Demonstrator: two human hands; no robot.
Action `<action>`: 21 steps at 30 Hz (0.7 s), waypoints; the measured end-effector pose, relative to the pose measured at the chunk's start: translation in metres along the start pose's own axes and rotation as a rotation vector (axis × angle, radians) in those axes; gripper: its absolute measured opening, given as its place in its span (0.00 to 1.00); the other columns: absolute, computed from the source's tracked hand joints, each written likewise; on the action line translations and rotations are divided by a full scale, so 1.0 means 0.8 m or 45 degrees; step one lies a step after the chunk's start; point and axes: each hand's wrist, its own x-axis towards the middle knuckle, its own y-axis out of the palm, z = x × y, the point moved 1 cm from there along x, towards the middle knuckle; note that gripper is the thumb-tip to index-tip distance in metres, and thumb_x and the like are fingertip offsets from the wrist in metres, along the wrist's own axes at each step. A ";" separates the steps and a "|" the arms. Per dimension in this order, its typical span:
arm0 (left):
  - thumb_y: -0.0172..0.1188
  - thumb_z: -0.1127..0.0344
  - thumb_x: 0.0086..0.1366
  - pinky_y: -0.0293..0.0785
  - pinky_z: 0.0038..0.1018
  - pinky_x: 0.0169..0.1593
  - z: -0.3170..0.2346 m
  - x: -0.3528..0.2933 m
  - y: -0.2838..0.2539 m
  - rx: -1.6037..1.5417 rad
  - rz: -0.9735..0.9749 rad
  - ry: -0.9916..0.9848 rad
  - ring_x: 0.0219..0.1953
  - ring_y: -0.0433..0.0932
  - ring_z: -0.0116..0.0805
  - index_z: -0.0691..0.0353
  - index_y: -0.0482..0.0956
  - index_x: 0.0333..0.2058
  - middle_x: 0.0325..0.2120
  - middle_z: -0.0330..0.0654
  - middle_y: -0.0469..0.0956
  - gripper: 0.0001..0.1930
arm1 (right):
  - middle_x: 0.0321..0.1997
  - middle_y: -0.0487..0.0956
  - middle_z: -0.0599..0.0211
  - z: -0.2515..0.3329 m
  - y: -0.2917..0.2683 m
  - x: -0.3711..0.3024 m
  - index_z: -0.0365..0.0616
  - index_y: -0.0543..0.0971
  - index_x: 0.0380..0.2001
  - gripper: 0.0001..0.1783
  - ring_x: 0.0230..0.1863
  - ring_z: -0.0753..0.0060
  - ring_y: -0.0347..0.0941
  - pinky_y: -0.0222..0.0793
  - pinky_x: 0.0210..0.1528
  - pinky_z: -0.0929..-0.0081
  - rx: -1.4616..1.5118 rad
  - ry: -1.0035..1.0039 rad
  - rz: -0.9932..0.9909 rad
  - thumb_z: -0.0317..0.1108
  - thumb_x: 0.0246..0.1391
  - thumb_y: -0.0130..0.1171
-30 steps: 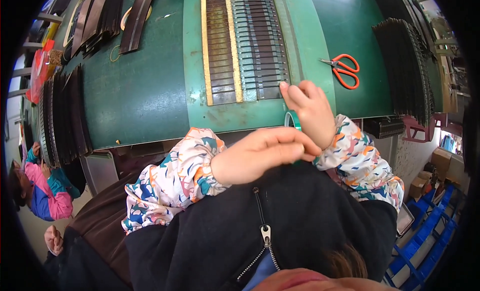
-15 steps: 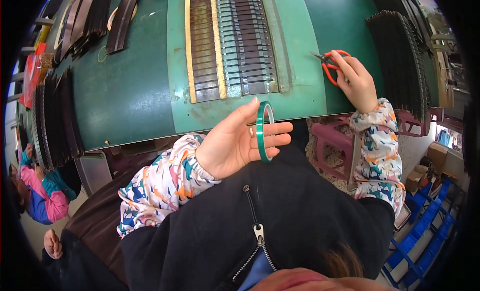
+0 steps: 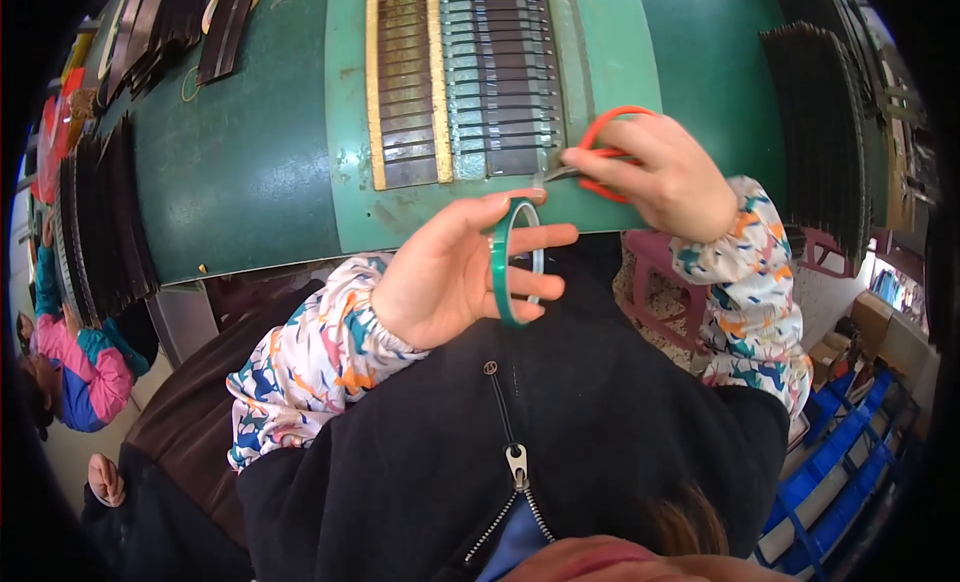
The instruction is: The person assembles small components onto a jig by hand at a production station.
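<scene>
A narrow roll of green tape hangs around the fingers of my left hand, palm up at the table's near edge. Its thumb and fingertips are near the tape's upper side. My right hand is closed on red-handled scissors, blades pointing left beside the lower end of a clear strip. Just beyond both hands, a row of dark narrow pieces lies side by side on the green mat. The right fingers partly hide the handles.
Yellow ruler-like strips edge a brown panel left of the row. Stacks of dark strips stand at the right and left of the table. A maroon stool is below the right edge. Another person sits at far left.
My right hand has brought the scissors left and nearer, from the mat's right side to the row's lower right corner. My left hand with the tape has shifted slightly left.
</scene>
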 end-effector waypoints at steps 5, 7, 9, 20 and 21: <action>0.41 0.50 0.72 0.82 0.32 0.29 -0.020 -0.112 -0.016 0.054 -0.062 0.512 0.29 0.83 0.48 0.64 0.60 0.61 0.58 0.62 0.65 0.28 | 0.43 0.75 0.59 -0.026 -0.044 0.004 0.44 0.78 0.50 0.25 0.41 0.56 0.73 0.70 0.43 0.64 -0.326 0.266 -0.116 0.23 0.44 0.64; 0.40 0.51 0.72 0.81 0.29 0.24 -0.029 -0.166 -0.039 0.137 -0.177 0.784 0.23 0.82 0.45 0.67 0.61 0.59 0.56 0.62 0.68 0.27 | 0.46 0.74 0.56 -0.040 -0.044 0.024 0.43 0.76 0.52 0.25 0.43 0.54 0.73 0.69 0.46 0.64 -0.331 0.301 -0.130 0.23 0.47 0.61; 0.50 0.57 0.70 0.76 0.23 0.20 -0.033 -0.212 -0.066 0.518 -0.763 1.004 0.17 0.79 0.36 0.69 0.70 0.50 0.45 0.56 0.78 0.20 | 0.47 0.74 0.55 -0.056 -0.039 0.062 0.43 0.76 0.53 0.24 0.43 0.54 0.73 0.69 0.47 0.65 -0.255 0.260 -0.145 0.24 0.50 0.60; 0.62 0.59 0.63 0.65 0.17 0.14 -0.039 -0.225 -0.141 0.466 -1.614 1.042 0.10 0.69 0.22 0.67 0.75 0.40 0.27 0.45 0.81 0.16 | 0.48 0.74 0.55 -0.179 0.033 0.232 0.41 0.77 0.48 0.18 0.47 0.52 0.72 0.67 0.49 0.59 -0.581 0.170 -0.107 0.41 0.62 0.51; 0.62 0.59 0.63 0.65 0.17 0.14 -0.039 -0.230 -0.145 0.443 -1.577 0.970 0.10 0.69 0.22 0.67 0.74 0.41 0.28 0.45 0.81 0.17 | 0.46 0.74 0.56 -0.177 0.034 0.238 0.41 0.77 0.45 0.17 0.45 0.51 0.72 0.67 0.48 0.58 -0.594 0.245 -0.090 0.42 0.62 0.50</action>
